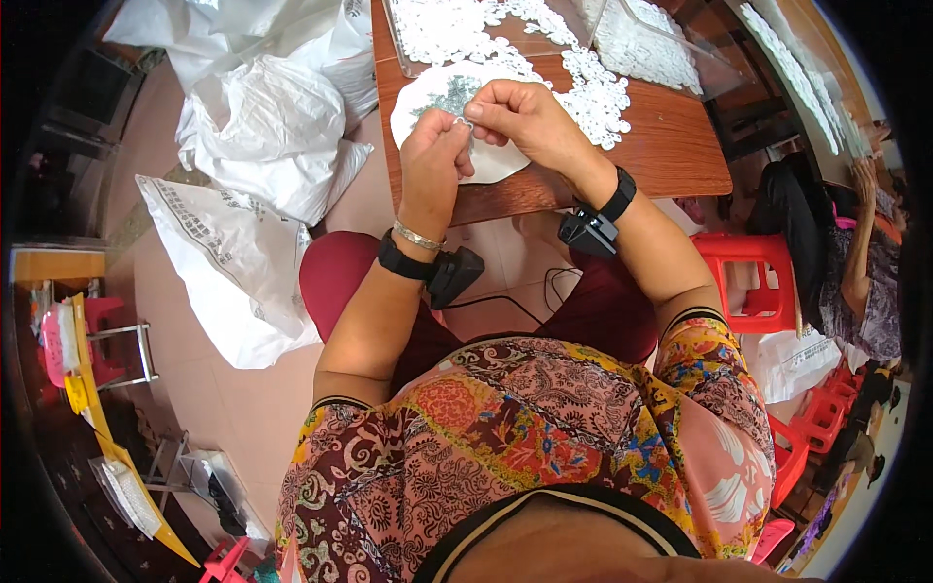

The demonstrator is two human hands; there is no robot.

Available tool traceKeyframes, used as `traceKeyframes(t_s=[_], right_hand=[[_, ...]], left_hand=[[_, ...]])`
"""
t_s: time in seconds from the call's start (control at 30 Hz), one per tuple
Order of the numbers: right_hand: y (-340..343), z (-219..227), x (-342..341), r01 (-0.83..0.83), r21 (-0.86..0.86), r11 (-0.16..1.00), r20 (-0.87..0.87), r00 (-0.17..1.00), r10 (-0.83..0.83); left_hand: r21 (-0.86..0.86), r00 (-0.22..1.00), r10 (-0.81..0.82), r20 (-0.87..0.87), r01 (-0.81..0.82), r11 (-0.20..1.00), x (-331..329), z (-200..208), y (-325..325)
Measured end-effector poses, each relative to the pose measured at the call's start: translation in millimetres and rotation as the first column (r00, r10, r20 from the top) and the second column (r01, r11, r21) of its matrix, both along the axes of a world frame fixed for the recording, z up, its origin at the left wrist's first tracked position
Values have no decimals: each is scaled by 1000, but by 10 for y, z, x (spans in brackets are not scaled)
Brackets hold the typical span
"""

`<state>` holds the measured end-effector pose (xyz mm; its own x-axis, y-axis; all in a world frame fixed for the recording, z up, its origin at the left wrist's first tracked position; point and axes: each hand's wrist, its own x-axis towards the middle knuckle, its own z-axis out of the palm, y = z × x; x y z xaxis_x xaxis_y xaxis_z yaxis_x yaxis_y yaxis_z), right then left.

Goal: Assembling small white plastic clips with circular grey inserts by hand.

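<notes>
My left hand (434, 155) and my right hand (525, 119) meet over the near left part of the wooden table. Between their fingertips is a small pale ring-shaped piece (467, 122), pinched from both sides. Its exact kind is too small to make out. Below the hands lies a white round mat (413, 103), with a pile of tiny grey-green parts (449, 94) on its far half. Just beyond, many small white round pieces (595, 102) are spread over the tabletop.
A clear tray of white pieces (442, 34) and a clear bin (646, 49) stand at the back of the table (671, 146). White sacks (262, 136) fill the floor at left. A red stool (748, 282) and a seated person (860, 282) are at right.
</notes>
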<state>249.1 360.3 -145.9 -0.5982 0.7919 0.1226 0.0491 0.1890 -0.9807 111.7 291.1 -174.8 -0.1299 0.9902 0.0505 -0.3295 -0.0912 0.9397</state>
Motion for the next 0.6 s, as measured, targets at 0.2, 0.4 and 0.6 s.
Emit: traceKeyframes(t_s=[0.2,0.4,0.6], right_hand=[[2,22,16,16,36,999,27,999,-17],[30,-20,32,-3,99,995,62,998,-3],[-23,2,9,1,166,986,112,993,-19]], left_hand=[[-5,1000,10,13,-10,1000,-15,2,2],[13,1000,4,-7,-4,1000,-20,-17,7],[28,991,40,-128,-36,999,-13,-75,6]])
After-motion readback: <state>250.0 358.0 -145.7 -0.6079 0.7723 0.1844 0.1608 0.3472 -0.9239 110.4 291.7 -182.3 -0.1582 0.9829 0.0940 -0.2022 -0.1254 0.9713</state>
